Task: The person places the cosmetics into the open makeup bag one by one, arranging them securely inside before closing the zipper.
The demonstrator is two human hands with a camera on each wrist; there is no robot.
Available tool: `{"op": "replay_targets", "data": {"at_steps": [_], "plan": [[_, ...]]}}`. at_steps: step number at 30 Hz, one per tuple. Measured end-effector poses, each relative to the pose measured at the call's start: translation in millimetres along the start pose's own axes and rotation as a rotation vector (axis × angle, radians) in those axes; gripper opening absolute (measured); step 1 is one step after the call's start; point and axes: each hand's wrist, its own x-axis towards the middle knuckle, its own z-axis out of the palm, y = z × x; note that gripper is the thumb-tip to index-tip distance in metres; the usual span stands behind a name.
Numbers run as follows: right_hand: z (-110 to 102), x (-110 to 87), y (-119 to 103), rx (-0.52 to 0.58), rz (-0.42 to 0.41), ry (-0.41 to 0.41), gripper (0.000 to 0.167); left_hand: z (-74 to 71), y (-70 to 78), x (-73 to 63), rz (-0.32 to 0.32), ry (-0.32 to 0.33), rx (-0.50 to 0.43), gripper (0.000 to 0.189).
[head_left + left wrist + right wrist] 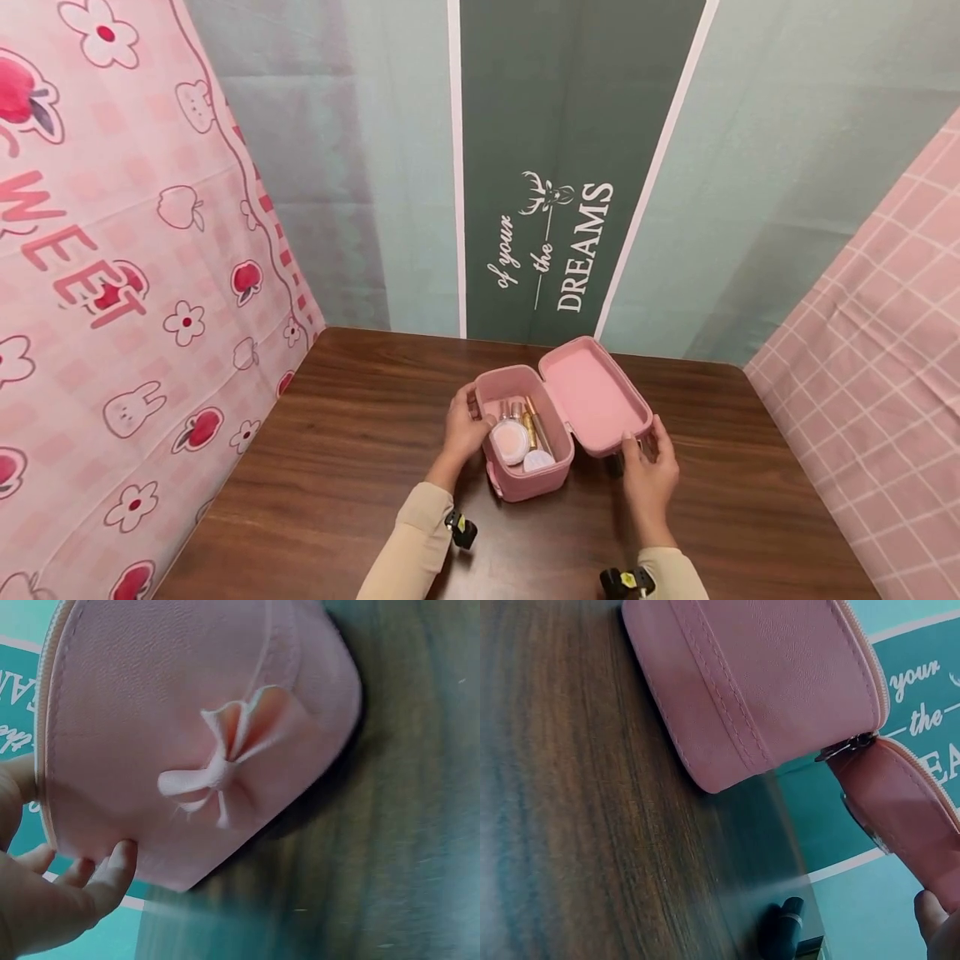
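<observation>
A pink zip-up cosmetic case (pixel 534 485) stands on the table with its lid (pixel 596 396) folded out to the right. Makeup lies inside: a round compact (pixel 510 442), a second white round item (pixel 537 460) and several slim tubes, one a gold tube (pixel 529 432). My left hand (pixel 465 429) grips the case's left rim, thumb over the edge and fingers outside. The left wrist view shows a pink bow (pixel 221 772) on the case's side. With thumb and fingers, my right hand (pixel 651 471) holds the lid's near right corner; only part of that hand shows in the right wrist view.
Beneath the lid, a black cylindrical item (pixel 784 926) lies on the wooden table (pixel 352 450). Fabric hangs around: a green backdrop (pixel 547 125) with lettering behind, a pink printed cloth (pixel 150 250) at left and a pink checked cloth (pixel 877 358) at right.
</observation>
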Motion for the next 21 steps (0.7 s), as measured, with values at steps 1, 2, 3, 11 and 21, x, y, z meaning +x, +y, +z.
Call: {"op": "replay_targets", "data": {"at_steps": [1,2,3,11,21], "plan": [[1,0.2,-4,0.001,0.000,0.003,0.049,0.0,-0.8,-2.4,-0.008,0.013,-0.013,0.063],[2,0.5,-8,0.002,-0.001,0.006,0.047,-0.2,-1.2,-4.8,-0.015,0.027,-0.025,0.063],[3,0.8,-12,0.004,-0.007,0.009,0.046,-0.3,-1.6,-7.1,-0.024,0.040,-0.037,0.063],[18,14.4,-5,0.124,-0.025,0.056,0.036,3.1,-3.3,-21.9,-0.058,0.146,-0.155,0.063],[35,36.9,32,0.132,0.016,0.040,0.031,15.5,-0.1,-43.6,-0.066,0.322,-0.227,0.065]]}}
